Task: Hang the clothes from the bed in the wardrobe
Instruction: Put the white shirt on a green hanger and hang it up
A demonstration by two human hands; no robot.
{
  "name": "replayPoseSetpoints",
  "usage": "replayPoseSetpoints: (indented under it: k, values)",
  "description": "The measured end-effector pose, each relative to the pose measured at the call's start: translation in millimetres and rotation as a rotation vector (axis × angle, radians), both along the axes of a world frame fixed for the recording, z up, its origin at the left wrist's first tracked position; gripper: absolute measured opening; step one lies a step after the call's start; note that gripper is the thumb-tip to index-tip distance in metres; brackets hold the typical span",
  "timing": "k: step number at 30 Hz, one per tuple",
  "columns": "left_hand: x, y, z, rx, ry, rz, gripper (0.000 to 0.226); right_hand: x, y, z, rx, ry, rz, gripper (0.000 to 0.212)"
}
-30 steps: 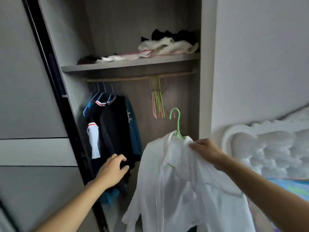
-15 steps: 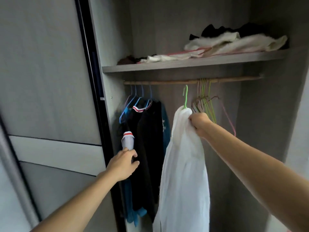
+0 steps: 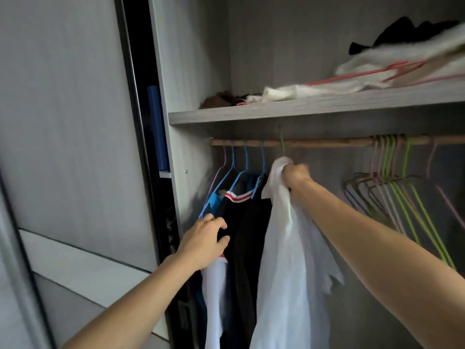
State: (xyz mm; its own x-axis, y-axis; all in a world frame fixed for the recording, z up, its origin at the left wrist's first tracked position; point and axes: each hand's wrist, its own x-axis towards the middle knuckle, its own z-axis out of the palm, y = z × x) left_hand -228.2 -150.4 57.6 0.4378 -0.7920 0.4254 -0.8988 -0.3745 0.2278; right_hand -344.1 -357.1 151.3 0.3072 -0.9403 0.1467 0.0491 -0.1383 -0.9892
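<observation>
Head cam: right hand (image 3: 295,175) grips one white shirt (image 3: 286,260) by its neck, its green hanger (image 3: 283,144) hook up at the rail (image 3: 327,142). Left hand (image 3: 203,241) curls round dark clothes (image 3: 246,222) on four hangers (image 3: 246,159) just beside it.

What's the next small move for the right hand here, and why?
Probably lower the green hanger onto the rod, then let go. The right hand grips the white shirt by its collar with the hook at rod height, and the left hand holds the dark clothes aside, leaving a gap.
</observation>
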Motion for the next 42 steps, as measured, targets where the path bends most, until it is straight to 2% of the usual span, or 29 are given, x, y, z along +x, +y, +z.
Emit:
replayPoseSetpoints:
  k: [3, 7, 10, 12, 13, 16, 18, 21, 23, 26, 31, 37, 42]
  values:
    - [18.7, -7.1, 1.0, -0.081, 0.009, -0.017, 0.031, 34.4, -7.8, -20.8, 0.001, 0.057, -0.025, 0.007]
    - [36.4, -23.0, 11.8, -0.219, 0.012, -0.092, 0.027, 51.5, -14.0, -50.4, -0.059, 0.129, 0.043, 0.031]
    - [38.6, -42.4, 22.4, -0.332, -0.025, -0.204, 0.020, 41.0, -8.9, -52.9, -0.054, 0.133, 0.099, 0.024]
    - [31.6, -56.3, 30.4, -0.380, -0.072, -0.314, 0.015, 24.5, -16.5, -49.6, -0.176, 0.172, -0.015, 0.015]
    - [26.1, -62.7, 34.0, -0.392, -0.099, -0.378, 0.015, 11.5, -23.0, -47.2, -0.285, 0.264, -0.127, 0.018]
    - [4.8, -81.5, 38.3, -0.400, -0.165, -0.568, 0.021, -42.2, -31.0, -41.4, -0.576, 0.709, -0.494, 0.028]
    - [-10.1, -94.9, 34.7, -0.368, -0.208, -0.669, 0.021, -77.9, -34.7, -43.3, -0.744, 0.918, -0.685, 0.032]
    - [-32.5, -114.2, 23.2, -0.202, -0.244, -0.718, 0.020, -117.8, -40.8, -59.0, -0.743, 1.252, -0.757, 0.046]
    - [-44.0, -125.2, 15.9, -0.063, -0.266, -0.707, 0.026, -136.2, -45.0, -69.3, -0.700, 1.366, -0.774, 0.049]
    - [-51.4, -142.7, 9.5, 0.030, -0.277, -0.689, 0.028, -151.2, -47.5, -68.0, -0.735, 1.392, -0.794, 0.044]
    - [-48.6, -168.5, 11.0, 0.079, -0.234, -0.622, 0.028, -163.8, -57.7, -56.9, -0.759, 1.410, -0.752, 0.050]
    - [-35.6, -177.3, 8.7, 0.158, -0.194, -0.560, 0.031, -165.2, -72.0, -56.4, -0.779, 1.471, -0.773, 0.036]
    - [-19.1, -169.9, 14.3, 0.195, -0.170, -0.543, 0.035, -148.9, -73.5, -43.6, -0.774, 1.366, -0.735, 0.031]
